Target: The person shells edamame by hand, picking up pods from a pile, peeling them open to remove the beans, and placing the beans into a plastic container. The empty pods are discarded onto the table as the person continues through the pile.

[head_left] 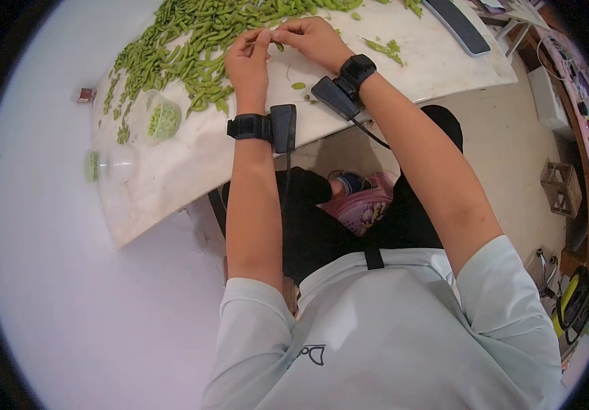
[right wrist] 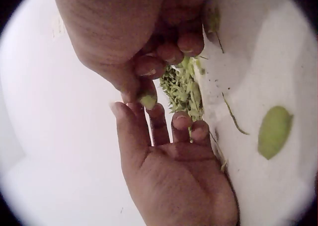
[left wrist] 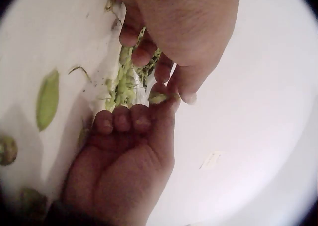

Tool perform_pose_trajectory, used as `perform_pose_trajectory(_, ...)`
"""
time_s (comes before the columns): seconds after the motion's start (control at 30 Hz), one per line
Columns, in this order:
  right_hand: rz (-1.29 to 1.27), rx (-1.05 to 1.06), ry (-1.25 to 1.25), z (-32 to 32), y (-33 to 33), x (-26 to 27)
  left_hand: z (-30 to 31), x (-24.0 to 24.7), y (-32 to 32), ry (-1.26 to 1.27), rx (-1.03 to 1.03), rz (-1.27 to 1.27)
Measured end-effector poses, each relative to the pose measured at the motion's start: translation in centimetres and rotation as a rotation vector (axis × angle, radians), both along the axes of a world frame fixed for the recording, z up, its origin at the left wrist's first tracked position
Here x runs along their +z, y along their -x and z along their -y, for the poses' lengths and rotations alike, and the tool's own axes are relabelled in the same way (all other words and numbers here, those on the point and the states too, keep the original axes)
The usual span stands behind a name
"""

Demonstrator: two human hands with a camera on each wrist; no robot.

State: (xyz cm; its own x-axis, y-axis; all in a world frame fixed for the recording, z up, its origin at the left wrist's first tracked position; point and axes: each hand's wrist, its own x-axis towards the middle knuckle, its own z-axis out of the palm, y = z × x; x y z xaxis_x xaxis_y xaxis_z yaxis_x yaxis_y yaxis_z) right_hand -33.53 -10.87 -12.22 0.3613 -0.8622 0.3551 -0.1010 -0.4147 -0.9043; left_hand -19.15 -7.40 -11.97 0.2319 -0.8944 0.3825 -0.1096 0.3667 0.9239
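Observation:
Both hands meet over the near side of the table. My right hand (head_left: 313, 42) pinches a small green bean pod (right wrist: 148, 101) between thumb and forefinger. My left hand (head_left: 248, 60) meets it with thumb and forefinger, pinching at the pod's other end; the tips hide much of it. In the left wrist view the pod (left wrist: 158, 98) lies against the lower hand's forefinger. A large pile of green pods (head_left: 202, 51) spreads beyond the left hand. One flat green pod (head_left: 298, 86) lies on the table below the hands.
Left of the hands stands a clear cup (head_left: 164, 119) with shelled green beans inside. Further left is another clear container (head_left: 118, 164), near the table's left edge. A few pods (head_left: 386, 49) lie right of the hands. A long dark-topped object (head_left: 457, 26) rests at the table's right.

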Motion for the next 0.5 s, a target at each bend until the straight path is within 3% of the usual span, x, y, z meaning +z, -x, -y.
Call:
perform_pose_trajectory(0.17,0.017,0.023,0.108,0.3,-0.76,-0.33,0.41,-0.37,-0.22,0.024,0.067,-0.148)
perform_pose_trajectory(0.5,-0.061,0.021,0.032,0.05,-0.56,-0.26,0.13,0.02,-0.19,-0.012,0.029,-0.098)
